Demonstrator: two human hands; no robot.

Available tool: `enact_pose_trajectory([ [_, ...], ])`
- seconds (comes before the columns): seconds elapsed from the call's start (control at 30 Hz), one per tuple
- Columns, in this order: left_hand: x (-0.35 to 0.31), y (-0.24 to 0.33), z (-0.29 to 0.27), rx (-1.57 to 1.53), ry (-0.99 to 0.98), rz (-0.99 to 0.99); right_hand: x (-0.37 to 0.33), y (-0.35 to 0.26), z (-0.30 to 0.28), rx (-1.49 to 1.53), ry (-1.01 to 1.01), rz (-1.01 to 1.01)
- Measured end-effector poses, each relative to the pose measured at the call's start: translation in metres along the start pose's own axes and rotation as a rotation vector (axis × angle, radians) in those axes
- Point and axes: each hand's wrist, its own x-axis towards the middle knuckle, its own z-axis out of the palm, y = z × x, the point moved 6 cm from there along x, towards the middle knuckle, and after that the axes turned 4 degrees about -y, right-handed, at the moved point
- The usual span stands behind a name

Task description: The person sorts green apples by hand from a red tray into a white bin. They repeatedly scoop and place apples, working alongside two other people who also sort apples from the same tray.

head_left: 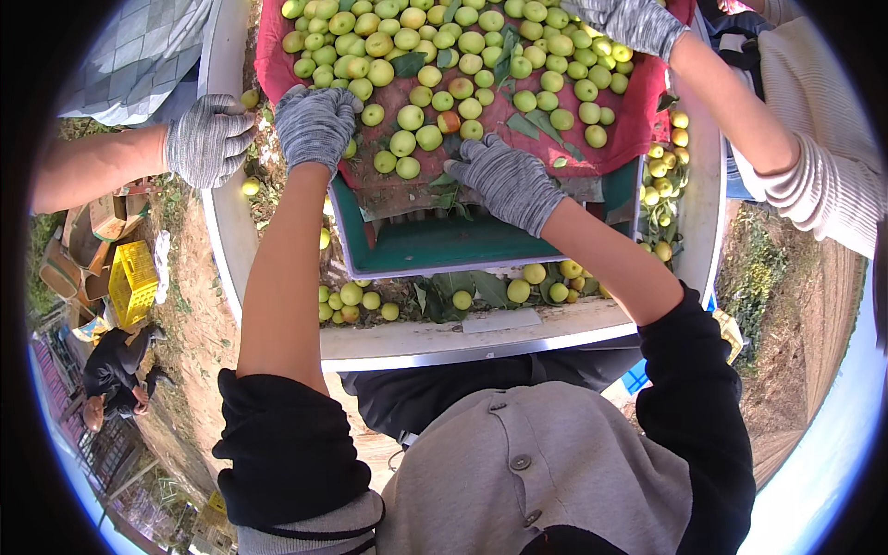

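Many small round green-yellow fruits (402,143), some blushed red, lie with loose leaves on a red cloth (592,165). Under the cloth's near edge shows a green crate (462,250). My left hand (316,128), in a grey knit glove, is closed over the cloth's left edge, its fingertips partly hidden. Gloved the same way, my right hand (507,183) reaches over the near edge with fingers apart, close to some leaves and fruits. I see no fruit held in it.
A pale-rimmed table (407,347) surrounds the crate, with more fruits (520,290) and leaves in its trough. Another person's gloved hand (211,139) rests at the left rim; a co-worker's gloved hand (638,23) is over the fruits at upper right. A yellow crate (132,282) lies on the ground.
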Motion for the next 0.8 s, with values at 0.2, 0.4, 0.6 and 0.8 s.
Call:
enact_pose_trajectory([
  [0.2,-0.001,-0.002,0.002,-0.006,-0.029,-0.052,0.016,0.039,0.002,-0.099,-0.025,0.133],
  [0.4,0.000,-0.004,0.004,-0.013,-0.028,-0.020,0.000,0.082,0.003,0.028,0.033,0.486],
  [0.6,-0.002,-0.004,0.003,-0.023,0.063,-0.002,-0.060,0.098,-0.030,-0.014,0.337,0.466],
  [0.8,0.000,-0.011,0.009,-0.010,0.083,0.008,-0.331,0.129,-0.072,0.177,0.536,1.059],
])
